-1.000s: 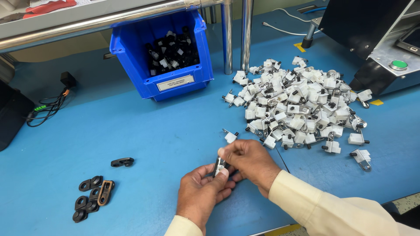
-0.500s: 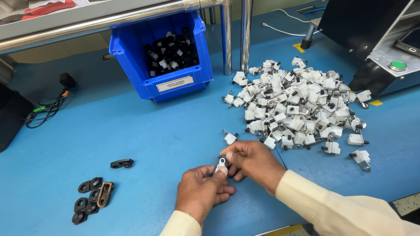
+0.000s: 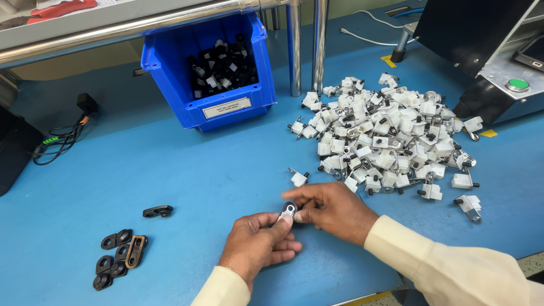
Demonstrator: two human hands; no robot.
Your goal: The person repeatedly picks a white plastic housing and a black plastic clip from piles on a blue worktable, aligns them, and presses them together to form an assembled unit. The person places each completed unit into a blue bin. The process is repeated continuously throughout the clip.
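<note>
- Your blue worktable (image 3: 187,170) carries everything; a dark machine (image 3: 481,45) with a green button (image 3: 517,84) stands at its far right corner.
- The blue bin (image 3: 209,62) sits at the back, partly filled with black-and-white parts.
- A heap of white clips (image 3: 391,133) spreads just beyond your right hand; 1 stray clip (image 3: 298,178) lies near your fingers.
- Your right hand (image 3: 334,207) and left hand (image 3: 258,243) meet low at the centre; both pinch 1 small black-and-silver part (image 3: 289,210) between their fingertips, just above the table.
- A cluster of black links (image 3: 116,258) lies to your left; 1 single black link (image 3: 157,211) lies apart from it.
</note>
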